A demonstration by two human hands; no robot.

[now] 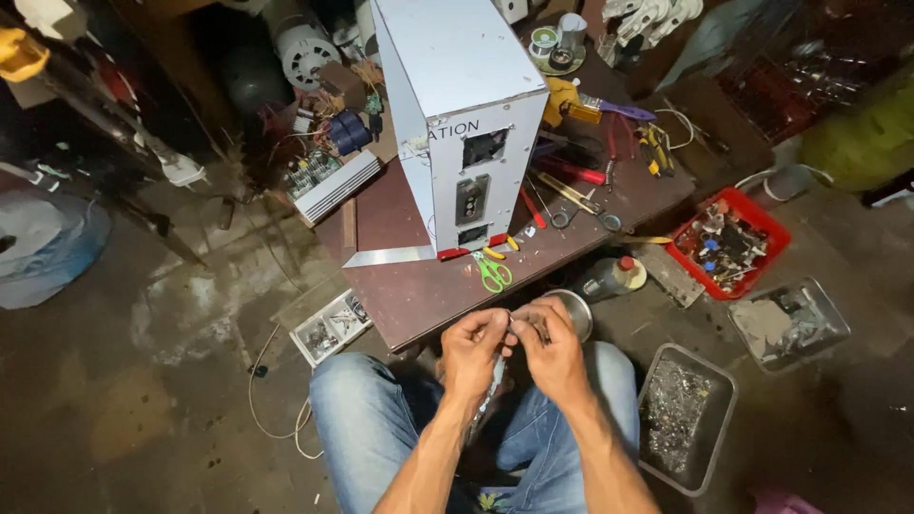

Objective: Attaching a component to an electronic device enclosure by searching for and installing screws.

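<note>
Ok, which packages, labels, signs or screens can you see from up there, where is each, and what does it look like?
White metal box: upright on the brown table, tall and rectangular, dark lettering printed across its front.
Panel label: small dark rectangle on the box front, below a square cut-out.
Bottle: lying on the floor right of the table, clear body, red cap.
No screens are in view; both hands pinch something too small to tell.

A tall white box (464, 105) stands upright at the middle of the brown table (409, 290), dark lettering printed across its front face. Just off the table's right corner, on the floor, a small bottle (609, 279) lies on its side: red cap, pale yellowish band beneath it, dark body.
</note>
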